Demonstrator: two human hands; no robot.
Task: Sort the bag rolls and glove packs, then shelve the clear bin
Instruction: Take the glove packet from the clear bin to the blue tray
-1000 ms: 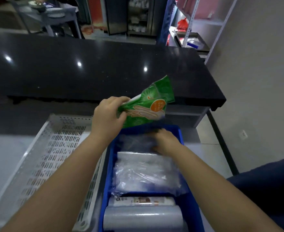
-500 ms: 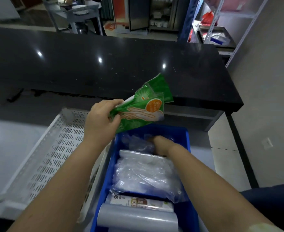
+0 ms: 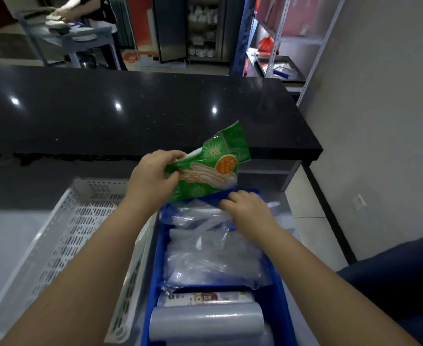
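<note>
My left hand (image 3: 153,178) grips green glove packs (image 3: 213,163) by their left edge, above the far end of a blue bin (image 3: 284,313). My right hand (image 3: 245,208) rests on a clear plastic pack (image 3: 195,213) at the bin's far end, fingers curled on it. More clear plastic packs (image 3: 213,260) fill the middle of the bin. A labelled bag roll (image 3: 208,298) and a plain pale roll (image 3: 205,325) lie at its near end. A white perforated basket (image 3: 63,236) sits left of the bin; what I see of it holds nothing.
A black glossy counter (image 3: 130,108) runs across behind the bins. Metal shelving (image 3: 302,43) stands at the back right by the wall. A person works at a grey cart (image 3: 75,38) in the far left background.
My right hand has come up from deeper in the bin onto the clear pack at the far end. The left hand keeps the green packs in nearly the same place.
</note>
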